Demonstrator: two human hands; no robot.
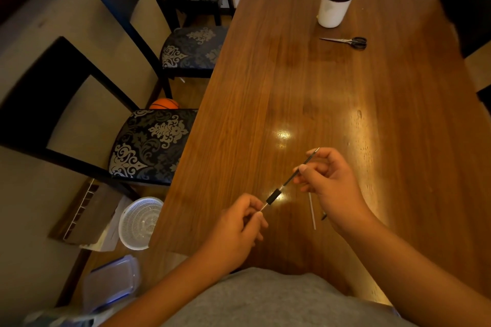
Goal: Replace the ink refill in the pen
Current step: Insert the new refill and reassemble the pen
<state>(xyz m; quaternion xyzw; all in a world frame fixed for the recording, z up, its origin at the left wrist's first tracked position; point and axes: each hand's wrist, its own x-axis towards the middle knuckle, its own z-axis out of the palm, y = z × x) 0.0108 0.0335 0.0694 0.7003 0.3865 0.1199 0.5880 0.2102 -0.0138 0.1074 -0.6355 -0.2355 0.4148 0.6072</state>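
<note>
A thin dark pen barrel [289, 179] with a black grip section [273, 196] is held slanted above the wooden table [292, 87]. My right hand [332, 186] pinches the barrel's upper part between thumb and fingers. My left hand [239, 228] pinches the thin pale refill tip [263, 207] that sticks out below the grip. A second pale refill [312, 211] lies on the table under my right hand, partly hidden by it. A small dark piece [323, 216] lies beside it.
A white cup with a black rim [335, 1] and black-handled scissors [348, 41] sit at the far end of the table. Dark chairs [148, 146] line the table's left side. A white basket [140, 221], a plastic box [111, 281] and an orange ball [164, 103] are on the floor.
</note>
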